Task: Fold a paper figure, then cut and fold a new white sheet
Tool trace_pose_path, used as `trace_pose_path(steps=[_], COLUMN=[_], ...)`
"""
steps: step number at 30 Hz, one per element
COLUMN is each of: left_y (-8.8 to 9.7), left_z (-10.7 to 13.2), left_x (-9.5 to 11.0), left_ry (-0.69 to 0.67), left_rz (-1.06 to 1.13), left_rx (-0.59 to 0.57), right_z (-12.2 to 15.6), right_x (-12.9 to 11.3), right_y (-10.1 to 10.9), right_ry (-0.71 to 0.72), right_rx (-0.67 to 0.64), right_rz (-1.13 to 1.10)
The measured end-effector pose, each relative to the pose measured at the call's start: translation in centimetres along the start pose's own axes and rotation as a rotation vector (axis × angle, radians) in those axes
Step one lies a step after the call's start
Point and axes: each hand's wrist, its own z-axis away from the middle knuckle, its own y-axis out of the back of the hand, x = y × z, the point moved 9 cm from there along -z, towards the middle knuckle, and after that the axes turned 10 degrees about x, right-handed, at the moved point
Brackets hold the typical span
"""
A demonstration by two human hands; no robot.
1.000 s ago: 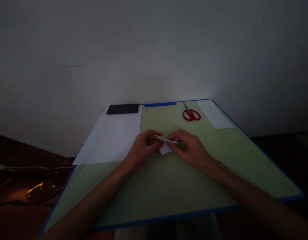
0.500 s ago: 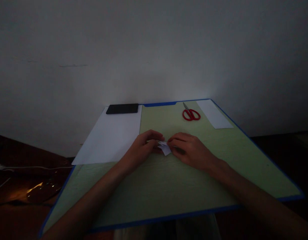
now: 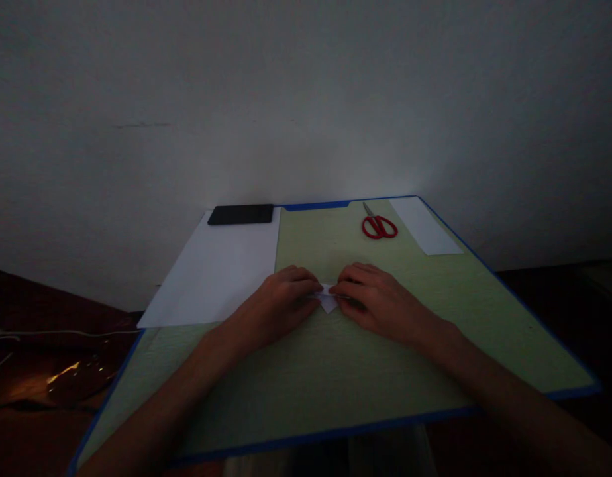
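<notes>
Both hands are pinching a small folded paper piece (image 3: 328, 305) over the middle of the green tabletop (image 3: 310, 384).
Left hand (image 3: 286, 298) is gripping it from 9 o'clock, right hand (image 3: 373, 295) from 3; fingers and thumbs are sitting nearly together, only paper between. Pointed corner is showing toward 6; can't tell if the piece is touching the tabletop. Judging by looks: next to no weight, stiffer where layers are stacking, limp at loose flaps, probably dry and not slippery, easily creasing or tearing if tugged. Best hold: light pinch on both side edges near the fold, leaving the corner free. Clocked from the piece: white sheet (image 3: 221, 268) is lying at 10, black slab (image 3: 241, 214) on its far edge nearer 11, red-handled scissors (image 3: 379, 227) at 1, paper strip (image 3: 426, 227) at 2.
</notes>
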Motion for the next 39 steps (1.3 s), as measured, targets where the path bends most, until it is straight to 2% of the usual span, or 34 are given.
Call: trace_pose_path(steps=[4,7,15,22,27,35,39], left_y=[0.3,0.4,0.2,0.1,0.7,-0.5,-0.7], left_z=[-0.2,-0.2,-0.2,0.3,0.3,-0.2,-0.7], left_x=[-0.1,0.2,-0.2,0.3,0.2,-0.5,-0.4], left_ry=[0.012,-0.033,-0.102,-0.176,-0.16,-0.138,-0.091], left_rz=[0.038,0.033,-0.007,-0.067,0.009,-0.063,-0.022], left_rx=[-0.001,-0.019,-0.043,-0.105,-0.055,-0.085,-0.098], right_z=[-0.1,-0.2,-0.1,0.1,0.0,0.1,-0.1], right_x=[0.4,0.6,0.6,0.2,0.2,0.9,1.3], right_y=[-0.2,-0.2,-0.2,-0.5,-0.4,-0.7,-0.8], right_ry=[-0.049,-0.072,-0.071,-0.075,-0.086,-0.129,-0.179], right_rx=[-0.006,-0.004,0.034,0.004,0.009,0.035,0.021], right_rz=[-0.051,-0.08,-0.099,-0.077,-0.103,-0.184,-0.208])
